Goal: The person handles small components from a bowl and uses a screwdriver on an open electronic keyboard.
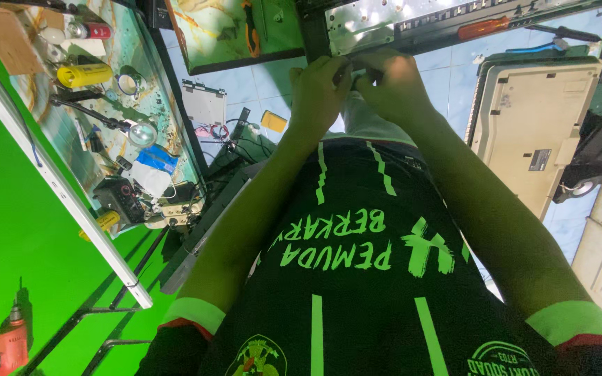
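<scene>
Left hand point(318, 87) and right hand point(391, 83) together at metal panel point(371, 28) edge, orange-handled screwdriver point(483, 28) nearby

A yellow canister point(83, 74) and magnifier lamp point(141, 133) lie on the cluttered side bench point(168, 125).

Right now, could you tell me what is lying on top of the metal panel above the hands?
An orange-handled tool lies on the metal panel. The left hand and right hand cover its lower edge.

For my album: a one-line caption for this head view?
Both hands, left and right, meet at a metal panel's edge.
</scene>
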Tool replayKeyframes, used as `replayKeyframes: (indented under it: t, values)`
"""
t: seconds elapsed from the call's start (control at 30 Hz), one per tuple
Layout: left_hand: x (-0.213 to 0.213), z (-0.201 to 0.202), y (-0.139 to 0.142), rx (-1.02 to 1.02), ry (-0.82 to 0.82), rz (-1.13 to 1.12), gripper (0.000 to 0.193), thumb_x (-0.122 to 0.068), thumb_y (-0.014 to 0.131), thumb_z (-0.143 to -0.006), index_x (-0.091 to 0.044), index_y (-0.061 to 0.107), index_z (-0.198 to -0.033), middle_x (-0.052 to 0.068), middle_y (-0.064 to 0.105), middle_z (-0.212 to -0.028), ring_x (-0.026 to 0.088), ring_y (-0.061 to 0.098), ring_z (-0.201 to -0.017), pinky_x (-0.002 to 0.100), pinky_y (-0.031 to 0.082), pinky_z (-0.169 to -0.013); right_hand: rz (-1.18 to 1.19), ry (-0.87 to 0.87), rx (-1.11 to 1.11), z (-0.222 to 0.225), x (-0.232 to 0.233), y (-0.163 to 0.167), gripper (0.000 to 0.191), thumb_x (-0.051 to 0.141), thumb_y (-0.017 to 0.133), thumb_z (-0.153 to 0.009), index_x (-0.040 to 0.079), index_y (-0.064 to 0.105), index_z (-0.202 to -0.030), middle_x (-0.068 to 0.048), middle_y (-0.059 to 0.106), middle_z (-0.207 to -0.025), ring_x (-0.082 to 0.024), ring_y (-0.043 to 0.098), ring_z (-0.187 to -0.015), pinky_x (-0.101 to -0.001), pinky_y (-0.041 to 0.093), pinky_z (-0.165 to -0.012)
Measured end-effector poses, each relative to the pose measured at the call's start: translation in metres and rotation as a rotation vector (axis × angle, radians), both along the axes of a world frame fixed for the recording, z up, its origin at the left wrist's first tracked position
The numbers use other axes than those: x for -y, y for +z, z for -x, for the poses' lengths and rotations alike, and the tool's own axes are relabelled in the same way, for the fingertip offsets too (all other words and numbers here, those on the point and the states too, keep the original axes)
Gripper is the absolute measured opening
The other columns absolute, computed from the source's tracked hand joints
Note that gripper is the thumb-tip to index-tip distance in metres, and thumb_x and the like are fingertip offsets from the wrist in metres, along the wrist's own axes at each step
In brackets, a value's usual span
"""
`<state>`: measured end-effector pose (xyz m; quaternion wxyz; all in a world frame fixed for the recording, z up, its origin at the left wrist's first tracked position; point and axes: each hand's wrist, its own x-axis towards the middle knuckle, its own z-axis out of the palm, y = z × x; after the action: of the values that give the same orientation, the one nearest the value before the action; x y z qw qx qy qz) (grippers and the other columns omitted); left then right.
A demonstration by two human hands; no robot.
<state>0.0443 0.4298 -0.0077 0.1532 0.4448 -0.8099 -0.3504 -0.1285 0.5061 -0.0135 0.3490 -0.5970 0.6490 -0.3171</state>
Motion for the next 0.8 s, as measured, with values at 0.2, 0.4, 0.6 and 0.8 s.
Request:
replayKeyframes:
  t: [0.2,0.4,0.6,0.8]
  values:
    - [0.007,-0.002,0.002,-0.080,0.025,0.044,0.020,-0.025,0.073,-0.094,-0.013,0.075,-0.109,0.004,0.074,-0.093,0.021,0.072,-0.081,0.044,0.039,-0.086,-0.297,-0.083,0.155,0.000,0.004,0.023,0.034,0.010,0.065,-0.098,0.010,0.072,-0.132,-0.013,0.076,-0.099,-0.015,0.069,-0.076,-0.0298,0.056,-0.070]
    - [0.012,-0.006,0.010,-0.141,0.097,-0.136,0.019,-0.029,0.072,-0.096,-0.014,0.076,-0.109,0.003,0.075,-0.095,0.017,0.073,-0.082,0.033,0.049,-0.082,-0.276,-0.104,0.378,-0.004,0.007,0.040,0.035,0.014,0.059,-0.104,0.008,0.068,-0.137,-0.012,0.078,-0.111,-0.013,0.072,-0.088,-0.0306,0.058,-0.082]
    - [0.017,-0.009,0.009,-0.212,0.053,0.109,0.016,-0.027,0.077,-0.095,-0.016,0.076,-0.107,0.003,0.079,-0.097,0.018,0.076,-0.082,0.038,0.053,-0.080,-0.287,-0.068,0.389,-0.003,0.004,0.036,0.032,0.017,0.057,-0.107,0.006,0.066,-0.136,-0.012,0.076,-0.117,-0.014,0.073,-0.097,-0.0307,0.058,-0.092]
    - [0.018,-0.003,0.014,-0.274,0.156,-0.170,0.022,-0.030,0.074,-0.094,-0.016,0.076,-0.111,0.004,0.077,-0.090,0.013,0.071,-0.073,0.028,0.056,-0.064,-0.234,-0.225,0.450,0.001,0.000,0.011,0.022,0.016,0.061,-0.110,0.002,0.072,-0.124,-0.010,0.072,-0.102,-0.013,0.067,-0.088,-0.0305,0.054,-0.080]
